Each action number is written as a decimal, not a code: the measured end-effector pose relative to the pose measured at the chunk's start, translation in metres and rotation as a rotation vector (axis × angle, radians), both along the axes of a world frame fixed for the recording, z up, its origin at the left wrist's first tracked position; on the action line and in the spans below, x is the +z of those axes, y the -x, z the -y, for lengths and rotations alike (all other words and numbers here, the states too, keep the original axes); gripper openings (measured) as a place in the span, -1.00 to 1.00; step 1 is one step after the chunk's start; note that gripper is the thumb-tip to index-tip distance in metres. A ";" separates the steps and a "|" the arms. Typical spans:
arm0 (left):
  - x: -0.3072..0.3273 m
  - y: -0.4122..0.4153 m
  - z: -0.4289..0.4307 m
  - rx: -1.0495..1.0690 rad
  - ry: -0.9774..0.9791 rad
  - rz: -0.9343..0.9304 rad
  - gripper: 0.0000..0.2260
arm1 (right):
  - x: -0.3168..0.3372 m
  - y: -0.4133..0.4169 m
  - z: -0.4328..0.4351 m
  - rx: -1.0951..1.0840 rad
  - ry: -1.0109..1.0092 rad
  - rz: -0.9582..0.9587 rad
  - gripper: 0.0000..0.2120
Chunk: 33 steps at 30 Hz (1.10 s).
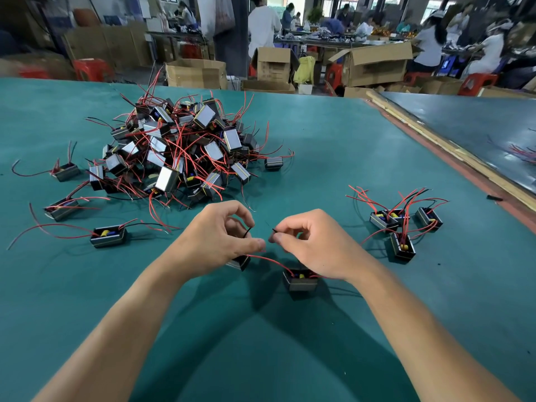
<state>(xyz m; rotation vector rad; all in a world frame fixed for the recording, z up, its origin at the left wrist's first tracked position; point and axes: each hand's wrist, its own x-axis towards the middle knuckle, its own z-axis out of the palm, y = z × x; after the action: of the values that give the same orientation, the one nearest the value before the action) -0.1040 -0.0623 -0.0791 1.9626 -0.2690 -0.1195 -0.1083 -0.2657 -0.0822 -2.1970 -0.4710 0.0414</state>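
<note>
Two pinches: left hand holds one black lead, right hand another, tips seemingly apart.

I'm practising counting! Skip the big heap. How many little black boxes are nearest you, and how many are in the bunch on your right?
Boxes nearest the person: 2
Boxes in the right bunch: 4
Total: 6

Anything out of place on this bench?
Nothing damaged. One small black scrap lies alone near the right edge of the table, apart from the big pile and the small group of boxes. The left hand and right hand each pinch a black wire end.
</note>
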 end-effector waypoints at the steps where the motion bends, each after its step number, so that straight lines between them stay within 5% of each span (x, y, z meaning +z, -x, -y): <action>1: 0.001 0.000 0.000 -0.015 0.011 -0.012 -0.70 | -0.001 0.000 0.001 -0.009 0.007 0.017 -0.83; 22: 0.004 0.007 0.007 -0.061 0.053 -0.001 -0.91 | 0.004 0.005 -0.005 -0.033 -0.091 -0.101 -0.83; 33: 0.004 0.008 0.010 -0.041 0.169 -0.024 -0.91 | 0.011 0.006 -0.001 0.011 -0.362 -0.332 -0.81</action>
<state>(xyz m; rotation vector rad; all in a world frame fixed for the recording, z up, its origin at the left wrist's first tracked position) -0.1116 -0.0726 -0.0754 1.7876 -0.2941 -0.1425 -0.1146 -0.2644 -0.0714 -1.7882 -0.2768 0.2990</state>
